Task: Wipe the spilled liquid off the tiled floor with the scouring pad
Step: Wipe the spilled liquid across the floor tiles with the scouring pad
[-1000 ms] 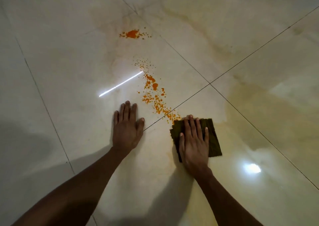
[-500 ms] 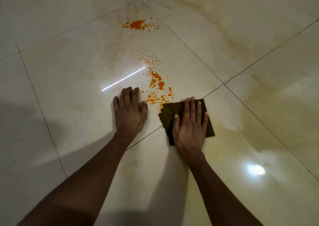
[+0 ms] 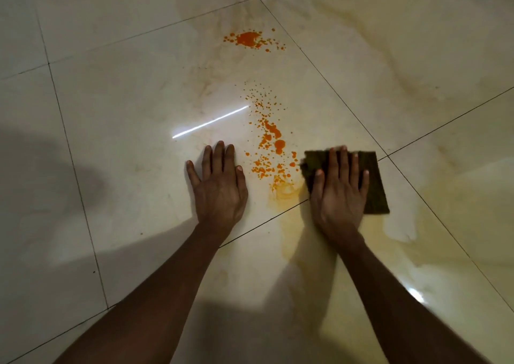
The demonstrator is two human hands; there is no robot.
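Scouring pad now rightward under flat right hand; left hand flat on floor.

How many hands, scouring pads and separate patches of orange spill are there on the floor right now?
Hands: 2, the left hand flat on the tiled floor, the right hand pressing on the pad
Scouring pads: 1, the dark green scouring pad
Orange spill patches: 2, the far patch and the near trail
Total: 5
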